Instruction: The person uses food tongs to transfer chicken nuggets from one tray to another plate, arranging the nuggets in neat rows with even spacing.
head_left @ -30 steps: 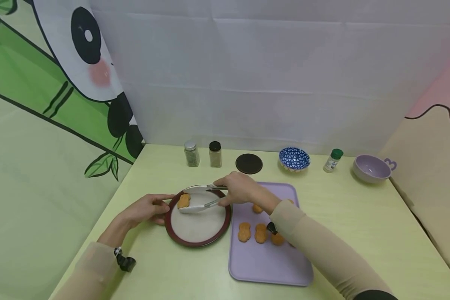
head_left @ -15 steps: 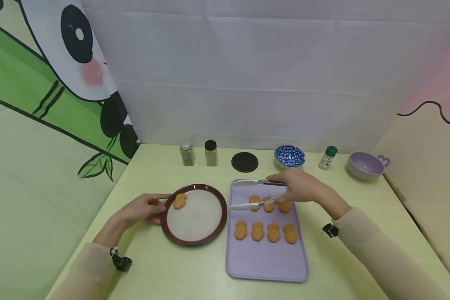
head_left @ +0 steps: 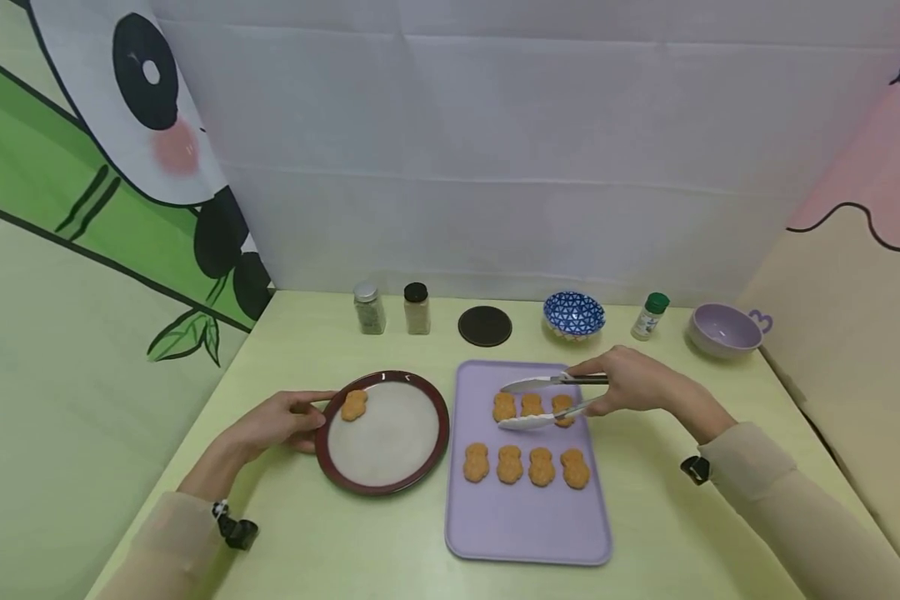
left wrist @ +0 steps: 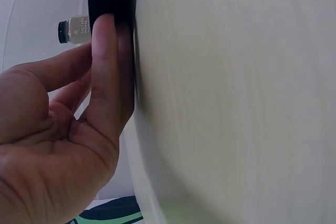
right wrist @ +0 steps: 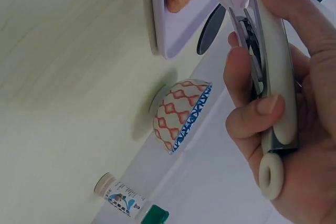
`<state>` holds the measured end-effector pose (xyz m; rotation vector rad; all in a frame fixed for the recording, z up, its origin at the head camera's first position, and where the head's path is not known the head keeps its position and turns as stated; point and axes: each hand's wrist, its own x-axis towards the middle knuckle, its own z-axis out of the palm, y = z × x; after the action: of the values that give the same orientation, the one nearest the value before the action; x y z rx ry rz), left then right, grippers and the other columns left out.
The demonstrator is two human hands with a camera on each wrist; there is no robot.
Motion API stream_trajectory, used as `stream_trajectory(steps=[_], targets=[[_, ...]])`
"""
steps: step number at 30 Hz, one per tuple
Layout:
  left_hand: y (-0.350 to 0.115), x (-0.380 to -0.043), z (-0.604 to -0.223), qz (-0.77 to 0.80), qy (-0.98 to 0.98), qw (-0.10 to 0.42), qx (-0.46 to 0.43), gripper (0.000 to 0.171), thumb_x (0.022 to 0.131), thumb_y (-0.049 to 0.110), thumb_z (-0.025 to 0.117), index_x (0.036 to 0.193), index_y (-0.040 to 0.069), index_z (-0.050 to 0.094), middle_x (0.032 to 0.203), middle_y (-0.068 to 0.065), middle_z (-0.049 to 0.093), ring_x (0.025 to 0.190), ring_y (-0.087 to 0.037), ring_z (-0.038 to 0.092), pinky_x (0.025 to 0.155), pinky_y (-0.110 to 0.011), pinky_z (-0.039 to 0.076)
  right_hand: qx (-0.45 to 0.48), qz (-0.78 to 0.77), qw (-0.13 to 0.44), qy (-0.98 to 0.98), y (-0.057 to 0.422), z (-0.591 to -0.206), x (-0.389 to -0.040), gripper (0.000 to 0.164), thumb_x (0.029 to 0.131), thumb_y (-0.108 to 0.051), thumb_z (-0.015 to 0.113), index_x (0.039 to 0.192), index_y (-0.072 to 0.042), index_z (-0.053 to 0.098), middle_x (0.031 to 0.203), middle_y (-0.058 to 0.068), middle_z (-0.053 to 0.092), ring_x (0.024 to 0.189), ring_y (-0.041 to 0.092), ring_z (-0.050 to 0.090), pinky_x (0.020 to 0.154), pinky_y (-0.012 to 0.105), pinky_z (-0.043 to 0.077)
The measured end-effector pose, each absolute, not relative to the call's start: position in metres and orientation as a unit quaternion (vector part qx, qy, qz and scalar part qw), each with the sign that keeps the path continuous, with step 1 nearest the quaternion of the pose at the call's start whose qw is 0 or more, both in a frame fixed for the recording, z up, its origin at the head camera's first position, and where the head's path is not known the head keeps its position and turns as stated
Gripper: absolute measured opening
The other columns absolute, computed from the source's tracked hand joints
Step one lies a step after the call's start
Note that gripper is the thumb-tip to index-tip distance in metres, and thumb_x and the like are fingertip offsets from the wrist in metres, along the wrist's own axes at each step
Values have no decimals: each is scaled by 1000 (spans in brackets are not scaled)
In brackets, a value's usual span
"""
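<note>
My right hand (head_left: pixel 630 385) grips kitchen tongs (head_left: pixel 527 422) with pale handles, their arms spread over the back row of golden nugget-like pieces (head_left: pixel 504 407) on a lilac tray (head_left: pixel 527 537). Three pieces form that row; several more lie in the front row. In the right wrist view, fingers and thumb wrap the tongs' handle (right wrist: pixel 275 77). To the left, my left hand (head_left: pixel 276 429) holds the rim of a round plate (head_left: pixel 382 442) with a brown border, thumb against the edge. One orange-brown piece (head_left: pixel 354 405) lies on the plate's upper left.
Along the back stand a silver-capped jar (head_left: pixel 370 310), a black-capped jar (head_left: pixel 417 310), a dark round coaster (head_left: pixel 485 326), a blue patterned bowl (head_left: pixel 573 314), a green-capped bottle (head_left: pixel 649 317) and a purple cup (head_left: pixel 726 328). Cloth walls border the table.
The tongs released the piece onto the plate, and my right hand carried them rightward, then lower over the tray's back row. My left hand stayed at the plate rim.
</note>
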<state>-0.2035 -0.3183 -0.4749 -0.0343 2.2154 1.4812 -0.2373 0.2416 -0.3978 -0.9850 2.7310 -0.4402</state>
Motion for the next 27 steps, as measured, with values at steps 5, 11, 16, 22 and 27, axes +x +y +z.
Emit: stream_trajectory(steps=[5, 11, 16, 22, 27], targets=[[-320, -204, -477, 542, 805, 238, -20, 48, 93, 5, 58, 139, 15, 49, 106, -20, 56, 84, -28, 64, 72, -43, 57, -336, -146, 107, 924, 239, -398, -239, 62, 72, -45, 79, 126, -19, 63, 69, -11, 56, 55, 5, 39, 49, 24, 38], [-320, -204, -476, 539, 806, 243, -4, 50, 92, 8, 59, 141, 14, 46, 107, -21, 55, 83, -28, 64, 72, -42, 57, -337, -139, 92, 927, 232, -392, -237, 61, 72, -43, 79, 125, -17, 64, 87, -9, 66, 62, 7, 45, 55, 25, 41], [-318, -205, -475, 542, 804, 244, 0, 51, 91, 9, 61, 140, 13, 47, 106, -20, 55, 82, -27, 64, 71, -41, 57, -341, -151, 64, 926, 207, -383, -235, 56, 73, -36, 80, 123, -16, 65, 80, -11, 61, 63, 8, 44, 53, 25, 40], [-317, -205, -473, 542, 807, 235, -7, 50, 92, 5, 59, 140, 12, 48, 104, -20, 56, 82, -28, 64, 70, -41, 57, -378, -147, 45, 913, 144, -381, -241, 58, 73, -39, 79, 124, -18, 64, 76, -10, 59, 59, 9, 41, 50, 25, 38], [-317, -204, -474, 540, 808, 234, -20, 48, 92, 4, 58, 139, 13, 49, 104, -19, 57, 83, -27, 63, 71, -41, 57, -410, -127, 35, 902, 95, -391, -247, 58, 74, -44, 76, 126, -21, 64, 81, -11, 63, 60, 9, 40, 53, 25, 38]])
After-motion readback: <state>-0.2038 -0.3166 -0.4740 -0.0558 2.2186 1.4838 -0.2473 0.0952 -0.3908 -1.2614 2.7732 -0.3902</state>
